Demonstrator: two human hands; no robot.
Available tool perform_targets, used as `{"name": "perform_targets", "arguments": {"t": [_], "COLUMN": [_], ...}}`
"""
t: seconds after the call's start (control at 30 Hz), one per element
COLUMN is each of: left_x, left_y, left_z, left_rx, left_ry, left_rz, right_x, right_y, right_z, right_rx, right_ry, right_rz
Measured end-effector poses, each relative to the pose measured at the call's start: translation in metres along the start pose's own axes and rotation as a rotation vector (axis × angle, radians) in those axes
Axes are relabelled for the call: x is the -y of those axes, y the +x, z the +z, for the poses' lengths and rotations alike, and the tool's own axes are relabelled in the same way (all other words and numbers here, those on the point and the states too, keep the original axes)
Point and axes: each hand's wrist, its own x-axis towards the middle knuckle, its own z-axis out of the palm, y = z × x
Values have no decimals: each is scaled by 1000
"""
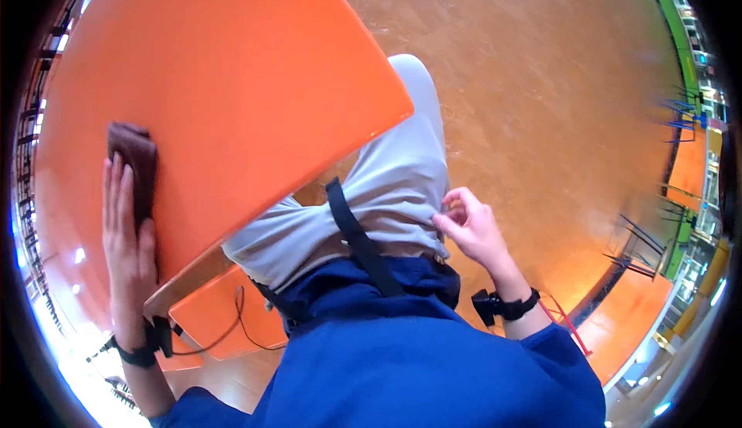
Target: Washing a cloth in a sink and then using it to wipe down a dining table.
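My left hand [124, 219] lies with its fingers stretched along a folded dark brown cloth [145, 164], pressing it against the top of an orange table [249, 74]. The thumb rests along the near part of the cloth, and the palm hides some of it. Beside my right thigh, clear of the tabletop, hangs my right hand [475, 228]. Its fingers are loosely curled and apart, with nothing seen in them. The table's rounded corner overlaps my grey trousers [400, 178] in the view.
Below the near table edge is an orange seat [217, 312]. A thin cable [226, 332] runs from the black band [139, 354] on my left wrist. More orange tables [623, 312] and chairs [640, 242] stand far right on the brown floor [539, 109].
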Motion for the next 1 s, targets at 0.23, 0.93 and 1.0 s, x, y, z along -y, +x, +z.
{"name": "perform_targets", "arguments": {"t": [0.23,0.93,1.0], "left_x": [-10,9,8], "left_y": [-4,-58,-58], "left_z": [-19,-25,-25], "left_rx": [34,-19,-29], "left_ry": [-73,32,43], "left_rz": [-65,-5,-20], "right_x": [-11,97,97], "right_y": [-5,107,106], "right_z": [36,-9,-3], "right_rx": [-228,907,965], "right_ry": [108,-1368,-1365], "right_rz": [35,-1185,-1232]}}
